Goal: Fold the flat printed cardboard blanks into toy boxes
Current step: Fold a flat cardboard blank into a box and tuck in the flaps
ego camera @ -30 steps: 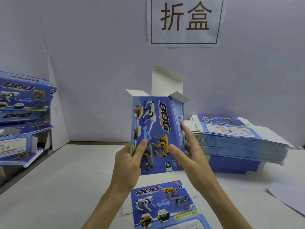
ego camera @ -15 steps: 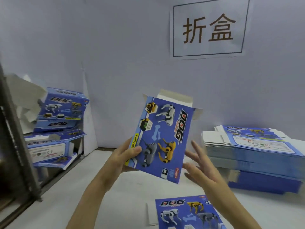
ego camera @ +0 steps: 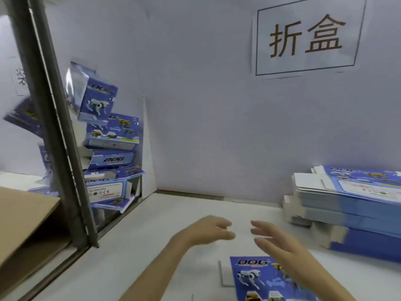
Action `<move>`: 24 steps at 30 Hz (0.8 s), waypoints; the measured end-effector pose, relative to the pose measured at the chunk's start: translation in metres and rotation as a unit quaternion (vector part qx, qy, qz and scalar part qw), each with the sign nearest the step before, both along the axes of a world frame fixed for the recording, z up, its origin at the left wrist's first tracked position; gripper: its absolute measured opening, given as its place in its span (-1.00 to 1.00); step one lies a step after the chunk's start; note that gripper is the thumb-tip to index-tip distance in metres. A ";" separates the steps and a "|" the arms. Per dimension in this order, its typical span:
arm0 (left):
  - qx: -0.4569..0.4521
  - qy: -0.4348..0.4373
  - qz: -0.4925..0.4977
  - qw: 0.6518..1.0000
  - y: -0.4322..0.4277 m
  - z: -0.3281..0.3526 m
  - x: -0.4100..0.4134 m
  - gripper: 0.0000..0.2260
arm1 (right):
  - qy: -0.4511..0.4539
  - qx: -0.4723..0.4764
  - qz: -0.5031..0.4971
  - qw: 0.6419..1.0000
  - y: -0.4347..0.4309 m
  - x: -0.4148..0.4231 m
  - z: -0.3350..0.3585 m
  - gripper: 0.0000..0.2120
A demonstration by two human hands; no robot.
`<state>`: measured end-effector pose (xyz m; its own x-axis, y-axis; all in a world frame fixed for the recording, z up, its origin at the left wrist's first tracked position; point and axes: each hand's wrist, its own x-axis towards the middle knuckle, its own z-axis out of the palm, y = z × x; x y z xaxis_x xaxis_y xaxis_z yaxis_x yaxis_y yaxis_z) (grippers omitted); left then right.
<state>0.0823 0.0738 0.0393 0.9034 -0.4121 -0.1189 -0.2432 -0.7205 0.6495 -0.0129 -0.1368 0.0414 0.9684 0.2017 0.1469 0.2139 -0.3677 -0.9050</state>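
Worktop [ego camera: 162,218] of white, matte finish, bounded at the back by a pale lavender wall [ego camera: 206,105] that bore a paper sign [ego camera: 306,38] with two large brown characters inside a thin frame. Both hands hovered above the worktop, apart from each other and grasping nothing: the left hand [ego camera: 208,230] had its fingers relaxed and slightly bent, the right hand [ego camera: 280,242] had its fingers spread and nearly straight. One flat printed blank [ego camera: 256,276] lay face up on the worktop beneath the right wrist, its blue panel showing "DOG" and a robot dog. A tall stack of flat blanks [ego camera: 351,192] rested at the right, near the wall. At the left, beyond a dark slanting metal post [ego camera: 56,118], folded boxes [ego camera: 110,135] were heaped untidily; the uppermost box [ego camera: 95,94] was tilted and blurred. A brown carton [ego camera: 23,216] occupied the lower left corner.
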 end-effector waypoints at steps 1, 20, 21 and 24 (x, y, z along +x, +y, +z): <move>0.080 0.018 -0.031 0.996 -0.014 -0.017 -0.008 -0.37 | 0.005 -0.027 -0.004 1.000 -0.001 0.002 -0.004 -0.74; 0.098 0.009 -0.025 0.995 -0.044 -0.034 -0.017 -0.49 | -0.011 -0.334 0.010 0.942 -0.021 0.017 -0.023 -0.82; 0.070 0.001 -0.020 0.997 -0.038 -0.028 -0.016 -0.51 | -0.035 -0.314 -0.001 0.949 -0.022 0.017 -0.019 -0.80; -0.079 -0.038 0.028 0.996 -0.018 -0.003 -0.015 -0.59 | -0.127 -0.240 -0.076 0.960 -0.026 0.013 -0.010 -0.58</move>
<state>0.0675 0.0563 0.0362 0.9294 -0.3688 0.0133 -0.2584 -0.6248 0.7367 0.0003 -0.1626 0.0318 0.9374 0.1637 0.3074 0.3155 -0.7732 -0.5501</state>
